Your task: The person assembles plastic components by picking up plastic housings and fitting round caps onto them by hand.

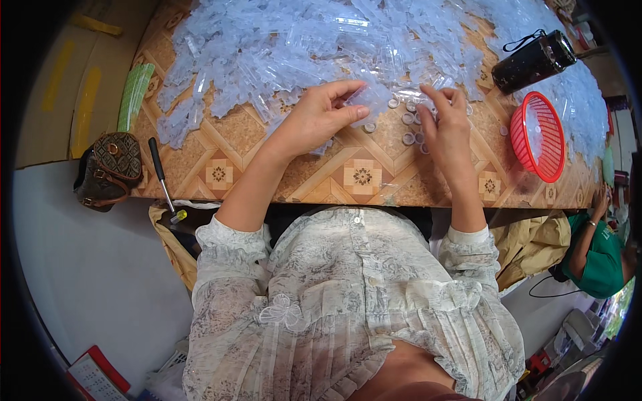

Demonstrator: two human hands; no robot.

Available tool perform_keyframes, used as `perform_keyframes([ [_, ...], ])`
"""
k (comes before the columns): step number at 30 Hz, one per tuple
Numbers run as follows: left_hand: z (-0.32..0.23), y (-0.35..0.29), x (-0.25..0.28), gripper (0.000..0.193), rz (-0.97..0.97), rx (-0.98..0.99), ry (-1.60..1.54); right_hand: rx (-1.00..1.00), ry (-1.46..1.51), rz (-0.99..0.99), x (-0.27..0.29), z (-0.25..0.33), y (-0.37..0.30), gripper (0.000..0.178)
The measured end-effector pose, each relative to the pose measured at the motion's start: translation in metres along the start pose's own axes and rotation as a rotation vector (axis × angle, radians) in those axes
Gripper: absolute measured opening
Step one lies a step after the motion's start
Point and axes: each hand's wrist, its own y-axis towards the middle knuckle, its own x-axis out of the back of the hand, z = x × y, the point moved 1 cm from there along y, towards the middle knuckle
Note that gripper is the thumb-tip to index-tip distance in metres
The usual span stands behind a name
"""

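Note:
My left hand [319, 119] pinches a thin, clear plastic piece [374, 99] between thumb and fingers, just above the near edge of a big heap. My right hand [445, 127] hovers to its right, thumb and forefinger curved with a gap between them; nothing shows clearly in it. Several small, round, clear caps [408, 138] lie on the patterned tabletop [314, 177] beside and beneath that hand. Beyond both hands spreads the heap of translucent plastic strips [267, 53], some glossy.
On the right stand a red plastic basket [556, 144] and a black flask [533, 61]. At the left edge are a brown patterned bag [110, 167], a screwdriver [159, 172] and a green strip [136, 97]. A person in green [600, 257] is at far right.

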Motion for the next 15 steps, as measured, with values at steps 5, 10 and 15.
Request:
perform_keyframes([
  [5, -0.003, 0.004, -0.002, 0.045, 0.033, -0.241, 0.499, 0.021, 0.528, 0.262, 0.015, 0.032, 0.013, 0.039],
  [10, -0.011, 0.005, -0.008, 0.046, 0.063, -0.235, 0.723, -0.028, 0.454, 0.408, -0.006, 0.017, 0.012, 0.039],
  [15, -0.001, 0.003, -0.004, 0.044, 0.114, -0.311, 0.793, -0.205, 0.485, 0.466, -0.010, 0.013, 0.006, 0.037],
])
